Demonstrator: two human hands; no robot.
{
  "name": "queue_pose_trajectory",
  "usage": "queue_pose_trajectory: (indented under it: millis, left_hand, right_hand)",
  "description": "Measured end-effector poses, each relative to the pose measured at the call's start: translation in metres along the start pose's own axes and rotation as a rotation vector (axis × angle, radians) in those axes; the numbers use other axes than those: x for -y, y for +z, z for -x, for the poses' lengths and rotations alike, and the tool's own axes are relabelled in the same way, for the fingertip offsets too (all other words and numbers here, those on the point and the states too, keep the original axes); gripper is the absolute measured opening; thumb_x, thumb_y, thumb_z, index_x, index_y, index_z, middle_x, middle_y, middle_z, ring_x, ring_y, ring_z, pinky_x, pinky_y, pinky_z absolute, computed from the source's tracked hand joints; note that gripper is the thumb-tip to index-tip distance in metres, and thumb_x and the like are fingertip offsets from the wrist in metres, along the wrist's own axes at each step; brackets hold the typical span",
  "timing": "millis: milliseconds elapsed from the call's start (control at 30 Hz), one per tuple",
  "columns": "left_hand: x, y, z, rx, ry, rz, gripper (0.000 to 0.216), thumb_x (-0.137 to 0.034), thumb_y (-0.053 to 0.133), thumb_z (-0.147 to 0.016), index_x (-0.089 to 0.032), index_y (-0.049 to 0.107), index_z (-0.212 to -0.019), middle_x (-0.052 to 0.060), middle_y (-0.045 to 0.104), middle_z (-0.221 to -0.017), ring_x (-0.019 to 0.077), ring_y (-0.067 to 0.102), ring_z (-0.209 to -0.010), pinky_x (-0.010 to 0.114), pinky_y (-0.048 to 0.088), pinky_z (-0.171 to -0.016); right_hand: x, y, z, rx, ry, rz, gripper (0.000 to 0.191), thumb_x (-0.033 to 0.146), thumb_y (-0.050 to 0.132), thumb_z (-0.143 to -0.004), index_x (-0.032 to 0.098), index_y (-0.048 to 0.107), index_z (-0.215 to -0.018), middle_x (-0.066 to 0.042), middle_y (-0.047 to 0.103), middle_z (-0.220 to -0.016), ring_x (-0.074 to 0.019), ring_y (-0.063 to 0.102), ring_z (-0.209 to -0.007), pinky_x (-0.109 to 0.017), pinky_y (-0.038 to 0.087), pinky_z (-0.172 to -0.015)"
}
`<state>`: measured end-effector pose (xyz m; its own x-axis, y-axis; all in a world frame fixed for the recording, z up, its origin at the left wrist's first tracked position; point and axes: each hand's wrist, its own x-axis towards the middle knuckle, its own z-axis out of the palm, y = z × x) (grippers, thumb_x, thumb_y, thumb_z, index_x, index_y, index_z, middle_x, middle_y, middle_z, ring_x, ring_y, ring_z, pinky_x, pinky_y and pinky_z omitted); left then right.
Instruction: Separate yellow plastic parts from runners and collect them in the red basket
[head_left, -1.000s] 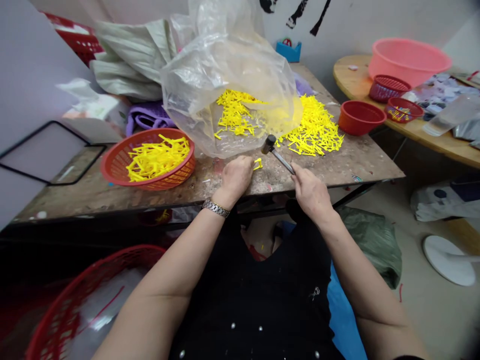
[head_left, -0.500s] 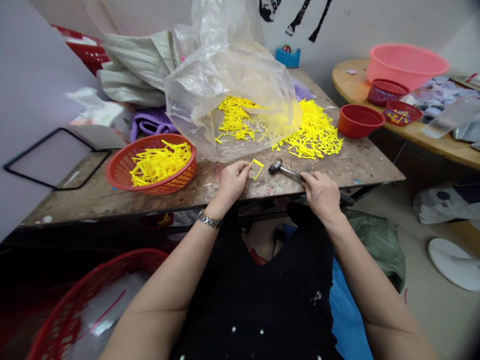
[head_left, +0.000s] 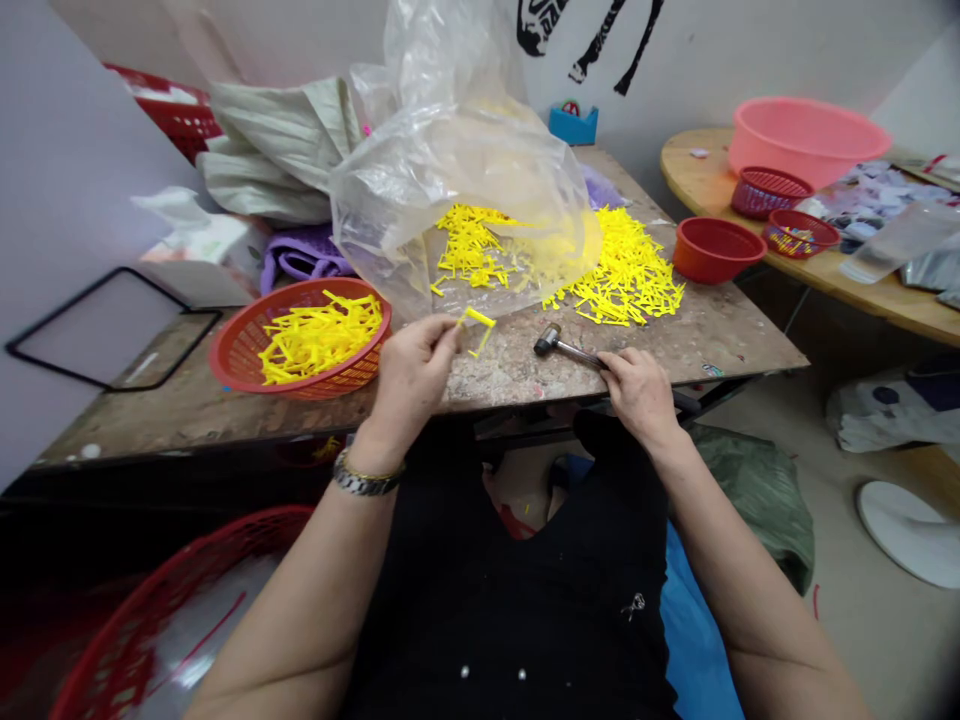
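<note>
Between the thumb and fingers of my left hand (head_left: 415,372) is a thin yellow plastic frame piece (head_left: 480,318), three-sided in shape, held above the worn table (head_left: 517,380). My right hand (head_left: 637,392) is closed round a small hammer (head_left: 571,350), whose dark head is at or just over the tabletop. To the left of my left hand stands an orange basket (head_left: 225,352) filled with similar yellow pieces (head_left: 322,338). Beyond the hammer lies a heap of loose yellow sticks (head_left: 630,275).
A large clear plastic bag (head_left: 465,150) with yellow pieces stands at the back. A red bowl (head_left: 716,250) sits at the table's right side. A round wooden table (head_left: 697,170) holds a pink basin (head_left: 806,140). A red basket (head_left: 135,610) is below left.
My left hand has moved left and nearer to me, carrying the yellow frame piece up off the table toward the orange basket. My right hand and the hammer have hardly moved.
</note>
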<state>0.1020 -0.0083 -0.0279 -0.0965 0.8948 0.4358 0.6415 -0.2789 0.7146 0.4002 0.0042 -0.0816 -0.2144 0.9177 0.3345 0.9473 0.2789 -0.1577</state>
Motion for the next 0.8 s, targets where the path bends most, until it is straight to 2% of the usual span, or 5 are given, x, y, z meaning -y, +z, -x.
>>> queue_pose_trajectory:
  millis: [233, 433, 600, 667, 800]
  left_hand:
    - [0.025, -0.069, -0.028, -0.4, 0.032, -0.321, 0.028, -0.035, 0.053, -0.09, -0.016, 0.074, -0.091, 0.005, 0.072, -0.076, 0.0164, 0.06, -0.065, 0.028, 0.047, -0.065]
    - [0.055, -0.095, -0.038, -0.473, -0.038, -0.647, 0.024, -0.028, 0.056, -0.079, -0.016, 0.074, -0.087, 0.015, 0.074, -0.095, 0.0303, 0.064, -0.096, 0.047, 0.049, -0.095]
    - [0.033, -0.071, -0.024, -0.488, 0.14, -0.471, 0.029, -0.032, 0.05, -0.092, -0.016, 0.074, -0.097, 0.013, 0.074, -0.096, 0.0261, 0.066, -0.098, 0.042, 0.051, -0.095]
    - [0.02, -0.051, -0.016, -0.397, 0.186, -0.359, 0.027, -0.033, 0.05, -0.095, -0.018, 0.072, -0.101, 0.01, 0.074, -0.1, 0.0229, 0.067, -0.097, 0.037, 0.052, -0.093]
    - [0.009, -0.007, -0.003, -0.057, 0.198, -0.198, 0.023, -0.026, 0.049, -0.096, -0.021, 0.069, -0.105, 0.007, 0.076, -0.103, 0.0202, 0.07, -0.097, 0.035, 0.054, -0.091]
  right_hand:
    - [-0.002, 0.001, -0.002, 0.009, -0.011, -0.035, 0.033, 0.024, 0.051, -0.098, 0.021, 0.071, -0.124, -0.012, 0.069, -0.107, -0.0268, 0.056, -0.102, -0.036, 0.042, -0.083]
    - [-0.008, 0.004, -0.008, 0.014, -0.023, -0.085, 0.032, 0.024, 0.051, -0.098, 0.021, 0.072, -0.122, -0.011, 0.069, -0.106, -0.0264, 0.056, -0.101, -0.036, 0.043, -0.084]
    - [-0.018, 0.008, -0.016, 0.013, -0.039, -0.112, 0.031, 0.023, 0.051, -0.097, 0.02, 0.072, -0.12, -0.012, 0.069, -0.107, -0.0263, 0.057, -0.101, -0.037, 0.043, -0.085]
    - [-0.022, 0.01, -0.019, 0.01, -0.041, -0.119, 0.03, 0.024, 0.052, -0.097, 0.02, 0.073, -0.119, -0.011, 0.069, -0.107, -0.0261, 0.057, -0.101, -0.037, 0.044, -0.085]
    - [-0.028, 0.012, -0.023, 0.007, -0.05, -0.125, 0.03, 0.024, 0.052, -0.098, 0.02, 0.073, -0.119, -0.011, 0.07, -0.107, -0.0259, 0.059, -0.102, -0.038, 0.044, -0.086]
